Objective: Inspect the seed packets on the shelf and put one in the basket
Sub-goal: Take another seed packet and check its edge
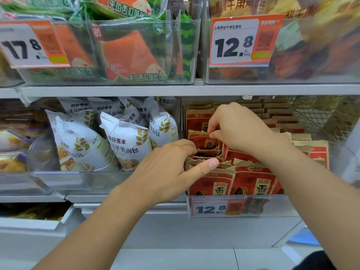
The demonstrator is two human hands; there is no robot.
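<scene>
Seed packets [212, 184], red and brown, stand in rows in a clear bin on the shelf [116, 90]. The right hand [235, 127] pinches one packet's top edge; the left hand [167, 168] holds the front packets apart. None chosen yet; no basket in view.

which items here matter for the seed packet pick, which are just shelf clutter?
In play:
red seed packets
packet pinched by the right hand
left hand, parting the front row

Clutter:
white bread bags
watermelon toast packs
price tags
</scene>
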